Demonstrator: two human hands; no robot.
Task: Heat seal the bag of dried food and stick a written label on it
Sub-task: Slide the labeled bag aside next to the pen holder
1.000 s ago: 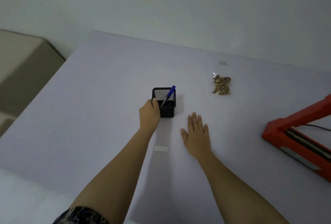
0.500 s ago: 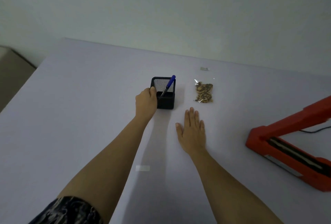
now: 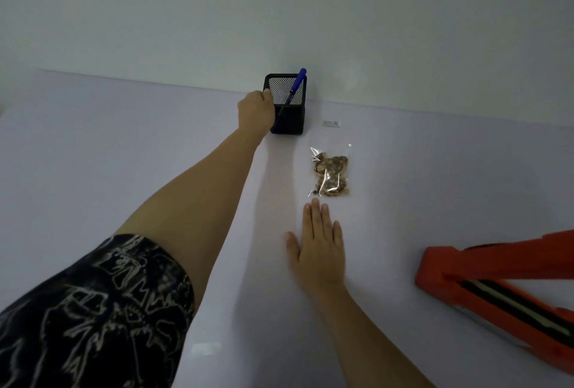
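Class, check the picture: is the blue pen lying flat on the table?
No, the blue pen stands tilted inside the black mesh pen holder, which the left hand grips.

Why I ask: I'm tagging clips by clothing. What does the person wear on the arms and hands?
The left arm has a short dark sleeve printed with pale, sketchy lines; below it the forearm is bare. No sleeve shows on the right arm. The left hand and right hand are bare: no gloves, rings or watch visible.
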